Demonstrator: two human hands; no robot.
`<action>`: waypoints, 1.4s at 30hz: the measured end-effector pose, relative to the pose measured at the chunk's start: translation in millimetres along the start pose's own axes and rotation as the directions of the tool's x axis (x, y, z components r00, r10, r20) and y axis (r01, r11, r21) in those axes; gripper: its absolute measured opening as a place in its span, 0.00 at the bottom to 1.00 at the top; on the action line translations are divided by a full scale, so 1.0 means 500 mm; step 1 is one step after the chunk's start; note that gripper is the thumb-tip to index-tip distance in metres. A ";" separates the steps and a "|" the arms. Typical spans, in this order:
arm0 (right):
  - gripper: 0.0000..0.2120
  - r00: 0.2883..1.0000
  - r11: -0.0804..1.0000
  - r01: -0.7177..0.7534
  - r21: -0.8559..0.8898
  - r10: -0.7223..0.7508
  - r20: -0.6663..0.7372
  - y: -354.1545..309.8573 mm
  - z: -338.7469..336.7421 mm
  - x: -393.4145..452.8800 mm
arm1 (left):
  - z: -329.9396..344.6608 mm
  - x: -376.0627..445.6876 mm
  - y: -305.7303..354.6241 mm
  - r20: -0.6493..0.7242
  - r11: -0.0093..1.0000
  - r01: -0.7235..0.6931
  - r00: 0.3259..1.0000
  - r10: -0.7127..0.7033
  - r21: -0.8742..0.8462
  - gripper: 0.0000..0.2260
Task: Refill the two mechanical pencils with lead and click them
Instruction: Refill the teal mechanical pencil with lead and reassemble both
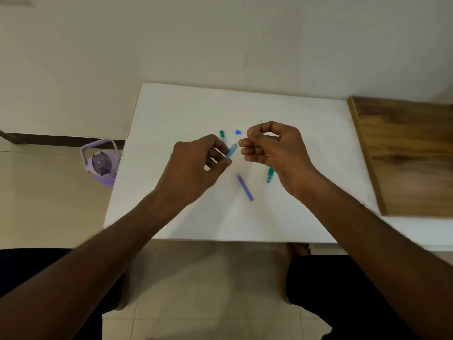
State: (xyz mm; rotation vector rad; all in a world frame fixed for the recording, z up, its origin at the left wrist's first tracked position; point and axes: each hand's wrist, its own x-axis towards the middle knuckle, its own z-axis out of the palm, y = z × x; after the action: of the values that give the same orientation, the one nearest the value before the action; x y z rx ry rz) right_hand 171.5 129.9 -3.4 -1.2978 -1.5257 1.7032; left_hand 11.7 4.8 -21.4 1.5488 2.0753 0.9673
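A view from above looks down on a person's two bare forearms reaching over a small white table (171, 114). The hands hover close together above the tabletop, their fingertips nearly meeting but not touching.

The left hand (196, 165) has its fingers curled round a blue mechanical pencil (231, 151), gripping it so that the open top end tilts up and toward the other hand. Most of the pencil's barrel is hidden inside the hand.

The right hand (274, 148) pinches a very thin dark pencil lead (259, 122) between thumb and forefinger. Only a short hairline tip shows, sticking out above the knuckles; the rest is too fine to make out.

Just beyond the left hand's fingertips lies a small green piece (222, 135), partly hidden, perhaps the end of a green pencil or its cap. Between the two hands, a little farther away, sits a small blue cap (237, 132). Nearer the person, below the gap between the hands, lies a purple lead case (244, 187), flat on the table. Under the heel of the right hand the tip of a green mechanical pencil (270, 174) pokes out.

To the right of the right arm sits a wooden board (404, 155). Left of the left arm, on the tiled floor, stands a lilac water bottle (101, 163).
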 end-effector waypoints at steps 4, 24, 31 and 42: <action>0.06 1.000 1.000 0.011 -0.011 -0.011 0.001 0.004 0.007 -0.003 | -0.003 0.000 0.004 0.002 1.000 0.004 1.000 -0.004 0.007 0.11; 0.04 0.997 0.989 0.078 -0.123 -0.079 -0.002 0.006 0.008 -0.005 | 0.004 0.002 -0.001 -0.013 1.000 -0.012 1.000 0.013 0.018 0.12; 0.05 0.970 0.920 0.244 -0.307 -0.225 0.095 -0.005 0.006 -0.019 | 0.007 0.005 -0.007 -0.047 0.999 -0.052 0.998 0.052 -0.005 0.10; 0.19 0.927 0.840 0.374 -0.392 -0.356 0.122 -0.009 0.001 -0.028 | 0.017 0.009 -0.018 -0.050 0.997 -0.045 0.998 0.042 -0.061 0.09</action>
State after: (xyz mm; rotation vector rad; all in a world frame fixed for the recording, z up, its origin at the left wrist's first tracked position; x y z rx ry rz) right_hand 176.1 118.9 5.4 -1.0623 -2.0848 1.2143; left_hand 9.8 10.2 -33.1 1.5598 2.0317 1.0857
